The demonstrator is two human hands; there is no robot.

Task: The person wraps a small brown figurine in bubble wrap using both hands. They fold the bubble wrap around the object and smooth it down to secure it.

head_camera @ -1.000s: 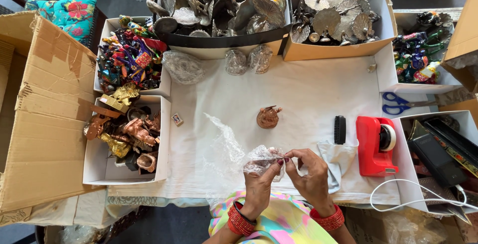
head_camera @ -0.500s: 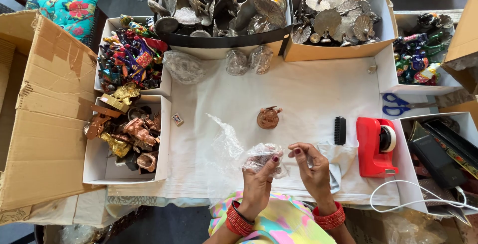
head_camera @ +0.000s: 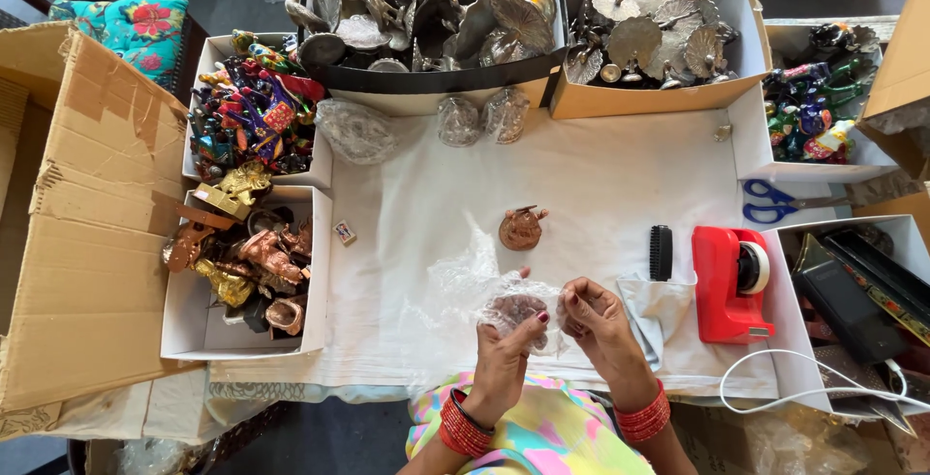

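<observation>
Cardboard first, far left of the frame: the big open carton [head_camera: 82, 233] sits where it sat a second ago, flaps out. Just right of it, the white box of copper and brass figurines [head_camera: 247, 276] hasn't been touched, and neither has the box of painted figures [head_camera: 254, 112] above it.

Centre now. My left hand [head_camera: 504, 359] keeps its pinch on the small copper-coloured piece in clear plastic wrap [head_camera: 513, 310], low in the middle of the white sheet [head_camera: 601, 184], thumb and fingers closed around the bundle. The loose tail of wrap trails up and to the left. Above it, the bare copper ornament [head_camera: 521, 228] lies alone, unwrapped.

Here's the change: my right hand [head_camera: 599, 325], which had drawn slightly away half a second ago, is back in against the bundle, fingertips narrow and touching the wrap's right edge. I read that as the fold being closed down on that side, the wrapping nearly done but not sealed.

Further right, the black brush [head_camera: 661, 252], the grey cloth [head_camera: 659, 306] and the red tape dispenser [head_camera: 728, 281] lie untouched; blue scissors [head_camera: 775, 202] above them.
</observation>
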